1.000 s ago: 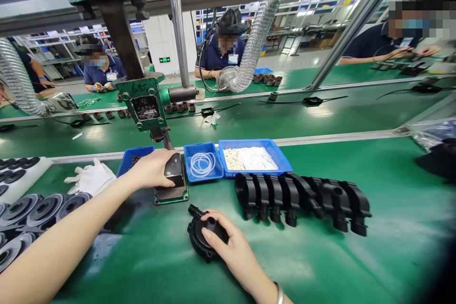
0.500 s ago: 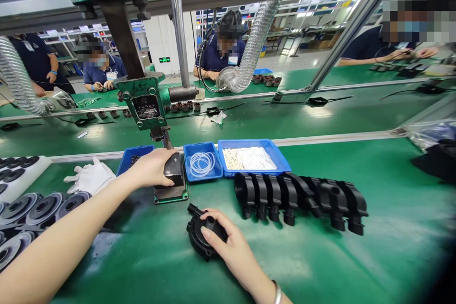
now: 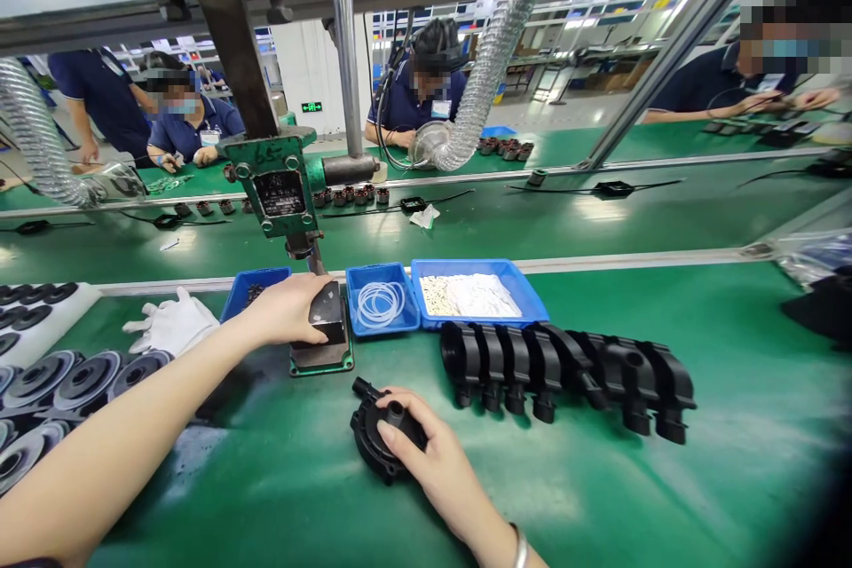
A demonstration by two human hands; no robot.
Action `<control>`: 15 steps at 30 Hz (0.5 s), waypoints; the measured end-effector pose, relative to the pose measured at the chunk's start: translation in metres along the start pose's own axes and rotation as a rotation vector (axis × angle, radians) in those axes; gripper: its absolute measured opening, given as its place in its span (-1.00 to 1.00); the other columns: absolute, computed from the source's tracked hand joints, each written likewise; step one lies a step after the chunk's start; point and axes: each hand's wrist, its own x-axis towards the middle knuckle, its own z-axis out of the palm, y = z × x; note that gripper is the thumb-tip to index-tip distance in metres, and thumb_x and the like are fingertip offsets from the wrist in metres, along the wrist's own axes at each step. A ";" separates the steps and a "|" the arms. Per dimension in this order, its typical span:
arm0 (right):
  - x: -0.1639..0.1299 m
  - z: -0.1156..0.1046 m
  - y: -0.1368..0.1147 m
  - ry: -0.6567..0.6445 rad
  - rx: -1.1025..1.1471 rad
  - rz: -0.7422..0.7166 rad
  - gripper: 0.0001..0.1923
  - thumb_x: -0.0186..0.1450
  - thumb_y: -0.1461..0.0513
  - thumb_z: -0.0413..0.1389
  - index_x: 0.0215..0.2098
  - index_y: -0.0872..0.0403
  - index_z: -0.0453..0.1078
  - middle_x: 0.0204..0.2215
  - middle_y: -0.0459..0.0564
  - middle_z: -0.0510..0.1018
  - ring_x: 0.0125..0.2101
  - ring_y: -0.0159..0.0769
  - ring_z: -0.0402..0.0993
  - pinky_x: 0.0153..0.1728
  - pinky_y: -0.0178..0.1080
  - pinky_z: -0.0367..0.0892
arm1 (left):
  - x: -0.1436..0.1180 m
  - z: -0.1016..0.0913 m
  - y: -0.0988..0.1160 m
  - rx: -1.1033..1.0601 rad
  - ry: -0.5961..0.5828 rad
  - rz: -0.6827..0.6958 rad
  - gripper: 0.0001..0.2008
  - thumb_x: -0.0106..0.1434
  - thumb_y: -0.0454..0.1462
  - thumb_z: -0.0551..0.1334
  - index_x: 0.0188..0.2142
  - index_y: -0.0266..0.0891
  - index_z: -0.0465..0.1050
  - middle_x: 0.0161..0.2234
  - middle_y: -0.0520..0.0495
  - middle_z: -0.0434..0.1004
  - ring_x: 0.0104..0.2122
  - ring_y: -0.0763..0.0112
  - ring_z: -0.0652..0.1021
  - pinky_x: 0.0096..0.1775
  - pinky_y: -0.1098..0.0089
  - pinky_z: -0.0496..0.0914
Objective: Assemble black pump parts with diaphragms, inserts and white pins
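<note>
The black pump housing [image 3: 381, 439] lies flat on the green surface [image 3: 599, 497], close in front of the person. The right hand [image 3: 426, 453], the grip on that side, is closed over the housing's near right half, forefinger laid across its raised port. The left hand [image 3: 283, 309] reaches farther out and to the left; its fingers are wrapped around the dark block [image 3: 326, 315] seated on the base plate [image 3: 323, 359] of the green hand press [image 3: 276, 186].

Just beyond and to the right of the right grip, a row of black housings [image 3: 565, 368] stands on edge, leaving a bare strip of surface between it and the held housing. To the right of and nearer than that grip the surface is open. Beyond the left grip sit three blue trays: one with dark small parts [image 3: 256, 288], one with clear rings [image 3: 381, 300], one with white pieces [image 3: 476, 293]. Left of the left forearm lie white gloves [image 3: 169, 324] and grey impellers [image 3: 59, 377].

Since the earlier frames both hands have kept their holds and the housing lies where it did; only the view has shifted slightly.

Across the line, other people in dark blue shirts work at a second green surface, with a ribbed duct hose [image 3: 483, 80] hanging over it.
</note>
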 end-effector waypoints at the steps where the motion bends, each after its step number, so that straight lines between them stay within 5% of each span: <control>1: 0.000 0.000 0.000 0.000 -0.002 0.000 -0.67 0.29 -0.02 0.20 -0.13 0.03 0.50 0.05 0.09 0.49 0.09 -0.06 0.42 0.19 -0.11 0.25 | 0.000 0.000 0.000 0.001 -0.001 0.004 -0.10 -0.05 -0.11 0.42 0.28 -0.22 0.22 0.13 -0.25 0.47 0.05 -0.03 0.51 0.05 0.18 0.40; 15: 0.000 0.000 -0.004 0.008 -0.008 0.006 -0.64 0.27 -0.05 0.20 -0.15 0.03 0.51 0.03 0.08 0.52 0.07 -0.06 0.44 0.19 -0.11 0.26 | 0.000 0.001 -0.003 0.000 0.001 0.017 -0.09 -0.05 -0.07 0.44 0.28 -0.20 0.21 0.16 -0.25 0.44 0.09 -0.03 0.48 0.08 0.18 0.37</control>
